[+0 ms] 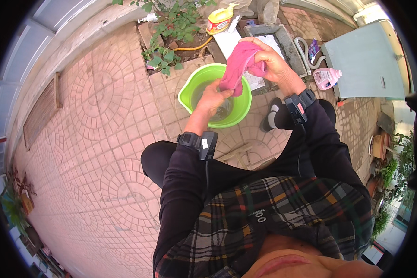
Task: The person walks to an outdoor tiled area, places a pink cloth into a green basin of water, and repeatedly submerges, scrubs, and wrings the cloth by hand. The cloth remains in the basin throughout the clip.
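A pink cloth is stretched between my two hands above a lime-green plastic basin. My right hand grips its upper, bunched end, up and to the right of the basin. Lower down, my left hand pinches the bottom end between thumb and fingers, over the basin's opening. Murky water lies in the bottom of the basin, partly hidden behind my left hand. The basin stands on the paved floor in front of my knees.
Beyond the basin are a stone trough, a white board and a yellow jug. A pink detergent bottle, a grey hose and a pale cabinet stand to the right. A leafy plant grows in a soil bed behind.
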Demonstrator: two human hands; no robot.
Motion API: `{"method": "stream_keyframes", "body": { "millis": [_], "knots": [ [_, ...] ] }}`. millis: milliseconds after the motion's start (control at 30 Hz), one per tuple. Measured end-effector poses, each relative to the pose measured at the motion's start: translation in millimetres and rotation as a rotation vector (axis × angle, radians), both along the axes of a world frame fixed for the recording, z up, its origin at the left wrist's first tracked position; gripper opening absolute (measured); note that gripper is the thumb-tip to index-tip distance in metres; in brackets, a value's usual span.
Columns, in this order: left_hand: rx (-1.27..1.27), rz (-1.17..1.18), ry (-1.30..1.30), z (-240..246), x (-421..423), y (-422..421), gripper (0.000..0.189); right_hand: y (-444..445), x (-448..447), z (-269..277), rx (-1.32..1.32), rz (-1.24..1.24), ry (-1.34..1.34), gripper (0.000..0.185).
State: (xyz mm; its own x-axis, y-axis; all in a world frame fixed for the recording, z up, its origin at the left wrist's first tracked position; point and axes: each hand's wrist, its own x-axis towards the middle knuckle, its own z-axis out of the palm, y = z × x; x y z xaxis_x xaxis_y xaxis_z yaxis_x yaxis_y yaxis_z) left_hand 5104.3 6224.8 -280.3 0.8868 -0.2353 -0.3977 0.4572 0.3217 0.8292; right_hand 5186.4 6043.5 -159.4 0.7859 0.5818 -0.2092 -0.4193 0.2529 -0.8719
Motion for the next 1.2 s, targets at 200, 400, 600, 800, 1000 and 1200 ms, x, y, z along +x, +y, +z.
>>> {"method": "stream_keyframes", "body": {
  "millis": [200,400,600,800,1000,1200],
  "knots": [
    [-0.559,0.27,0.066,9,3,11,0.036,2,-12,-22,-0.256,-0.12,-0.199,0.046],
    [-0.784,0.456,0.211,4,8,11,0.034,49,-80,-47,-0.63,0.078,-1.048,0.026],
    [-0.71,0.658,0.124,0,5,-4,0.025,79,-33,-83,-0.93,-0.339,-0.758,0.021],
    [-0.709,0.595,0.132,-8,8,15,0.021,86,-64,-67,-0.69,-0.138,-0.936,0.02],
    [-0.586,0.62,0.136,-11,9,15,0.016,92,-82,-64,-0.756,-0.265,-1.023,0.02],
    [-0.572,0.669,0.143,7,5,-3,0.019,70,-35,-70,-0.634,-0.189,-0.837,0.022]
  ]
}}
